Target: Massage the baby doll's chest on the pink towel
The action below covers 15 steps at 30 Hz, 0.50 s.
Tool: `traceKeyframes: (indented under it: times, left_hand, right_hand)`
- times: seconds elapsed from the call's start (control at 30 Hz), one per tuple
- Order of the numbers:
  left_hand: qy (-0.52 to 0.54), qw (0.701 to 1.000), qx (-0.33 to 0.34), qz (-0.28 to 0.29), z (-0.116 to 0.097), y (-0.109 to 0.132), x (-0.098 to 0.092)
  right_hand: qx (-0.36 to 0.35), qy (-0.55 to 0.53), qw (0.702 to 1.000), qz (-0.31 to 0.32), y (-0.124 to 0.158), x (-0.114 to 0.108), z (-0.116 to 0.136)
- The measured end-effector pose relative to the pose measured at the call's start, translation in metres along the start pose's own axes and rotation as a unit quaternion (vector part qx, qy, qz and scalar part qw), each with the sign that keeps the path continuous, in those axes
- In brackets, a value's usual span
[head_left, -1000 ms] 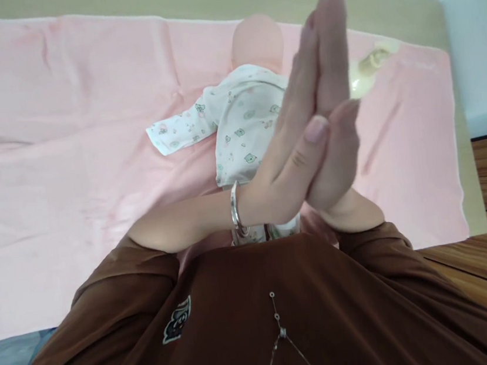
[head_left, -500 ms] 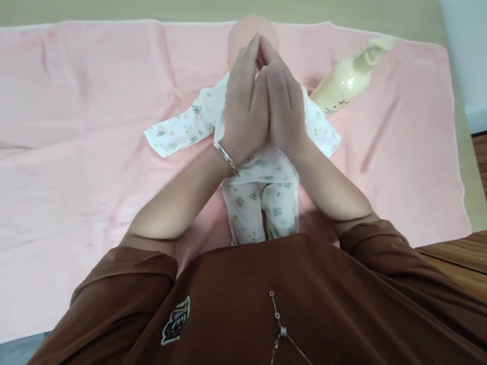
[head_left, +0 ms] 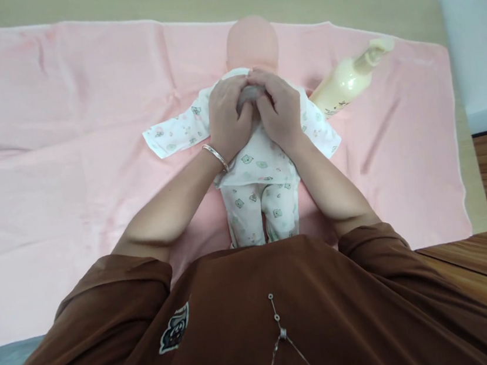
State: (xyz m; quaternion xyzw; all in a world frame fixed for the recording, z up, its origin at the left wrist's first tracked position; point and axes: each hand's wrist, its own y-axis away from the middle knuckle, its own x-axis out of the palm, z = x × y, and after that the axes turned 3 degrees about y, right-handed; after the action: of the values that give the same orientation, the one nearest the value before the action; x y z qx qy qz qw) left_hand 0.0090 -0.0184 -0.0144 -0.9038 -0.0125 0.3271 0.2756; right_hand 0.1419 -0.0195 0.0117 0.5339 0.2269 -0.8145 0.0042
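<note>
The doll (head_left: 251,172) lies on the pink mat (head_left: 70,180), at upper centre of the frame. Its long axis runs vertically: head (head_left: 252,42) toward the top edge, legs (head_left: 244,215) toward the bottom. The left hand (head_left: 230,116) and right hand (head_left: 281,110) are cupped over the upper torso, fingertips together. Whether either grips the shirt cannot be told. A bottle (head_left: 342,83) lies diagonally at upper right, pump toward the upper right corner.

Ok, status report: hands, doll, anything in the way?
Left hand and right hand cupped close together over shirt. Doll on pink blanket. Bottle off right, apart from hands.
</note>
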Motion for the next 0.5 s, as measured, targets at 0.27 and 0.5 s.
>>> traceKeyframes:
  times: [0.27,0.5]
  left_hand:
    - [0.018,1.000,-0.023,0.006,0.009,0.007,-0.008]
    - [0.007,0.998,-0.067,0.004,0.014,0.003,0.000]
  right_hand:
    - [-0.012,0.017,1.000,-0.004,0.010,-0.005,-0.013]
    - [0.059,0.096,0.994,0.011,0.012,-0.008,0.001]
